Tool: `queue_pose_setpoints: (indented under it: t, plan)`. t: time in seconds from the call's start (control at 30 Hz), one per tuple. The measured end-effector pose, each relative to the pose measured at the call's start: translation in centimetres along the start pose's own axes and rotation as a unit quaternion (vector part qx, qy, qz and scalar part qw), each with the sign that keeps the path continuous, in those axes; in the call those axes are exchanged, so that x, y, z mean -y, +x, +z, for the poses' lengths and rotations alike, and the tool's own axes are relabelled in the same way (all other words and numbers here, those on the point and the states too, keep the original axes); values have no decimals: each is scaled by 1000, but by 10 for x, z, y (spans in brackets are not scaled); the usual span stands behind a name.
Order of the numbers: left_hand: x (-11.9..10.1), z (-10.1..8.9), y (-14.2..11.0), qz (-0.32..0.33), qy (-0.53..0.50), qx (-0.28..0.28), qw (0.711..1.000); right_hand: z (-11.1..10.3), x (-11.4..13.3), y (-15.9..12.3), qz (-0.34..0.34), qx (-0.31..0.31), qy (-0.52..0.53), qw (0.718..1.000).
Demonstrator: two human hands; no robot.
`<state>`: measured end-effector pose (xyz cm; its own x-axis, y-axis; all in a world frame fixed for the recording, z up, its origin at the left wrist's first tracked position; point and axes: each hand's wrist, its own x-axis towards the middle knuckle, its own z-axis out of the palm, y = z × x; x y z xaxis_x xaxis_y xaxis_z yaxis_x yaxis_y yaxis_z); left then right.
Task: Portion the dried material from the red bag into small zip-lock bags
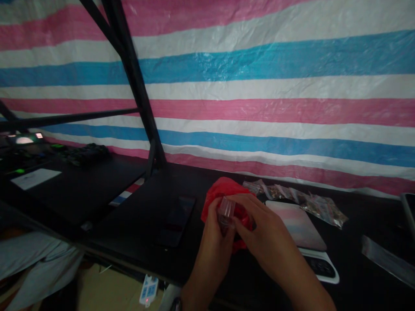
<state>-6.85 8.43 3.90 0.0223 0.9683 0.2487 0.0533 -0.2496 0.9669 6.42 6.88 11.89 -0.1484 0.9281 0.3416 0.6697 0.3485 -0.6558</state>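
Observation:
A small clear plastic container (227, 208) is held upright between my two hands. My left hand (216, 231) wraps around its left side and lower part, fingers closed. From the right, my right hand (261, 220) grips it with thumb and fingertips. Right behind and beneath the hands sits a crumpled red plastic bag (223, 185), its lower part mostly covered by them. Whether anything is inside the container is too blurred to tell.
Along the black table's back lie several clear bags of small parts (322, 209). Right of my hands are a pinkish flat case (300, 226) and a white phone-like item (330, 276). A dark flat device (177, 220) lies left. A black metal post (134, 77) rises behind; someone's leg (35, 263) shows left.

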Motion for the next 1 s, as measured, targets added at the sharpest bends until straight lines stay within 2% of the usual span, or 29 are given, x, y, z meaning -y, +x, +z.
queue_pose_setpoints:
  t: [0.13,0.23,0.33,0.4,0.47,0.63,0.7,0.8,0.83,0.9,0.97,1.0]
  plan:
    - [-5,-1,1,27,0,-30,999,0,-3,1,-6,-46,9,999]
    - [-18,-8,2,14,-17,-63,998,9,-13,4,36,-74,-7,997]
    - [-34,-17,6,-11,-18,-147,989,23,-23,8,92,-42,-41,994]
    - [-38,-23,9,-5,11,-210,978,31,-27,7,112,-20,-48,992]
    - [-36,-25,13,-2,50,-232,971,31,-28,4,114,12,-42,992]
    - [-25,-20,15,-45,108,-135,984,13,-21,-12,82,115,-34,989]
    - [-34,-16,11,-22,123,-151,981,7,-18,-16,63,129,-89,986]
    - [-59,-10,1,46,128,-186,973,-3,-12,-17,45,116,-157,980]
    - [-66,-8,-2,73,130,-168,975,-6,-10,-18,42,108,-168,979]
    - [-75,-4,-3,102,134,-77,983,-14,-8,-19,35,94,-183,978]
    - [-70,-2,0,90,141,13,986,-22,-10,-22,27,90,-189,977]
    - [-63,-3,3,74,152,33,985,-26,-13,-23,21,87,-188,978]
